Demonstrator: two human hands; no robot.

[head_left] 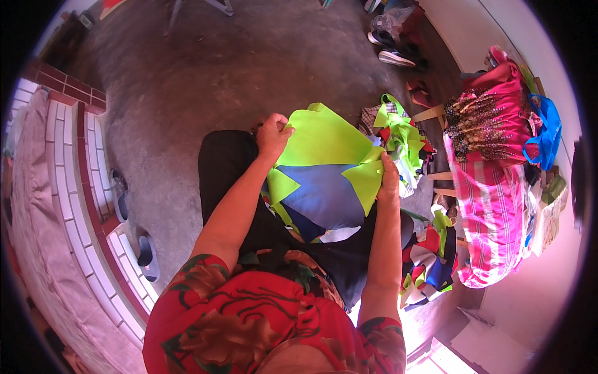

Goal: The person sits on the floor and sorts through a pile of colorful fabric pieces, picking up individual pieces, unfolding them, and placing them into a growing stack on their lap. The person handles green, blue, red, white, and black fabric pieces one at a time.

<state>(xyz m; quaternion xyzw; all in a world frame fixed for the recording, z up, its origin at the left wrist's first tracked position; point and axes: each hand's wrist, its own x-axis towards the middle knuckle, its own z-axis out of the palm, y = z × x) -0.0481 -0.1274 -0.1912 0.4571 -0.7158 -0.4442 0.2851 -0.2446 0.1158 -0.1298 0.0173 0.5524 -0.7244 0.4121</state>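
the left hand and right hand each pinch an edge of the lime-green fabric, spread flat above the lap. smooth blue-grey cloth shows between pointed green corners. multicoloured scraps lie right; mottled floor surrounds; oblong white tiles line the left.

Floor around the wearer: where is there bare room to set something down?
Bare floor stretches beyond the green cloth, and lies between the black trousers and the slippers on the left. The right is crowded: fabric scraps, shoes and pink cloth.
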